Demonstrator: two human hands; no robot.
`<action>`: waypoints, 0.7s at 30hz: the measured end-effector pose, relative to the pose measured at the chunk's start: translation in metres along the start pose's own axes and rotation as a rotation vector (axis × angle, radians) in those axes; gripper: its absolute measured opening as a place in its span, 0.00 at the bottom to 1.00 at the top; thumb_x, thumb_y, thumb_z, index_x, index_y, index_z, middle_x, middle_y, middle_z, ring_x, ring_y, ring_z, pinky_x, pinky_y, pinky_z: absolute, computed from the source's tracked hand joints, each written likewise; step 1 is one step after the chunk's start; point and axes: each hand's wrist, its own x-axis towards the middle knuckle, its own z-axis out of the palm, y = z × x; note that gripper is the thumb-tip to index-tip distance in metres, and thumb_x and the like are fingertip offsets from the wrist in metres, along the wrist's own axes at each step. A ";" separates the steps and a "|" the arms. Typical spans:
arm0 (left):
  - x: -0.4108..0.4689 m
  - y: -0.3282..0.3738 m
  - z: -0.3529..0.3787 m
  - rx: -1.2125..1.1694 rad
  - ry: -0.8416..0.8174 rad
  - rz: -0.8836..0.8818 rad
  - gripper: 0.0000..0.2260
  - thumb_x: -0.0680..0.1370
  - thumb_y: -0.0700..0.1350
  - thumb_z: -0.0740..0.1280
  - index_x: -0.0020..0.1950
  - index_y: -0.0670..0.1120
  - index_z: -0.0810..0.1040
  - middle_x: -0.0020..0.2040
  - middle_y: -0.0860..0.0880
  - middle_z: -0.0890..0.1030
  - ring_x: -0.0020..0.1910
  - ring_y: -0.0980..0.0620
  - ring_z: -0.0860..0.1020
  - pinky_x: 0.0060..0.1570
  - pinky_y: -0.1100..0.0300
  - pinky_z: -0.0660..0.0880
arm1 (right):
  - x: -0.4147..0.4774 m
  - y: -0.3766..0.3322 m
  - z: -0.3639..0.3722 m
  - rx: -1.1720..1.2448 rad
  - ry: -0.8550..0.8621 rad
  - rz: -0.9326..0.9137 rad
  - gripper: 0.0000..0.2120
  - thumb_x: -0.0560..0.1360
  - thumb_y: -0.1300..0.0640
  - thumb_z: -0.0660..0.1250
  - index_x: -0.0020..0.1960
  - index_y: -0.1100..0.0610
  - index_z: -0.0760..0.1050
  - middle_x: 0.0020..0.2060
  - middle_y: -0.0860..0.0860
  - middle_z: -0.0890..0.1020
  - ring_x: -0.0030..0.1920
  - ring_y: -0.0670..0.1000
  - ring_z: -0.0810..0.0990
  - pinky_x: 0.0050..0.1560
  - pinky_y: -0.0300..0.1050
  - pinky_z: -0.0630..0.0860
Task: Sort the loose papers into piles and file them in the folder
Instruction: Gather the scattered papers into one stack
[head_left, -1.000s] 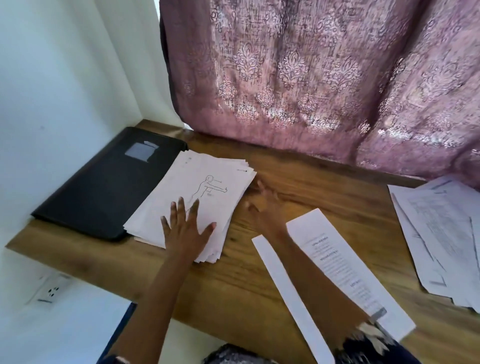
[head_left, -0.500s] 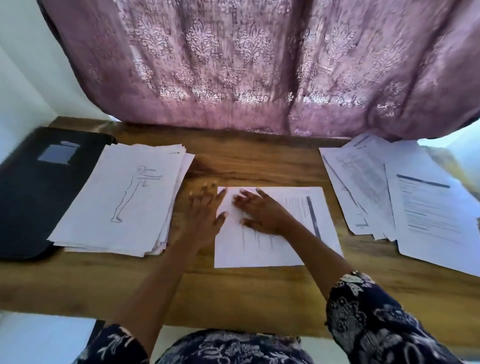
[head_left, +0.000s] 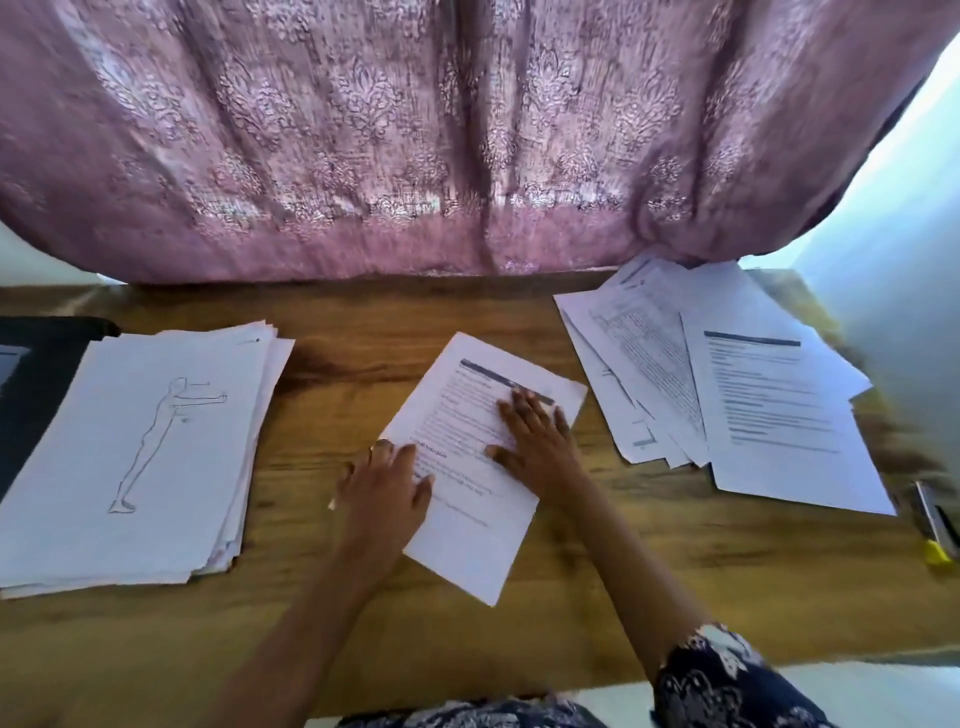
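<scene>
Head view: left hand and right hand, fingers spread flat, are pressing one sheet, its long axis slanting away-right; left pile and right pile are flanking the fingers.

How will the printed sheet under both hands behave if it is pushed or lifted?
The sheet lies flat and thin, so it is probably light and would sag if lifted by one edge. The desk looks like smooth wood, so the sheet likely slides easily. The right hand, pressing flat on it, probably steadies it.
</scene>
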 end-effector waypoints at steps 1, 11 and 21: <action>0.003 0.001 -0.002 -0.005 0.014 0.019 0.18 0.71 0.53 0.74 0.57 0.46 0.81 0.54 0.43 0.82 0.50 0.41 0.80 0.50 0.45 0.75 | 0.009 0.012 -0.010 -0.021 -0.030 -0.066 0.44 0.72 0.27 0.34 0.78 0.54 0.49 0.78 0.53 0.49 0.78 0.53 0.46 0.75 0.59 0.44; 0.053 0.038 0.033 -0.046 -0.155 0.306 0.37 0.76 0.72 0.38 0.77 0.54 0.59 0.78 0.48 0.58 0.77 0.43 0.57 0.71 0.42 0.51 | 0.000 0.110 -0.048 -0.056 0.187 0.221 0.29 0.82 0.44 0.51 0.78 0.54 0.49 0.78 0.50 0.50 0.77 0.50 0.43 0.75 0.56 0.41; 0.051 0.045 0.041 -0.125 -0.065 0.204 0.36 0.75 0.73 0.40 0.77 0.55 0.59 0.78 0.50 0.59 0.77 0.46 0.57 0.72 0.41 0.54 | -0.026 0.065 -0.037 0.103 0.107 0.354 0.35 0.79 0.36 0.44 0.77 0.59 0.54 0.76 0.57 0.57 0.75 0.56 0.58 0.71 0.54 0.60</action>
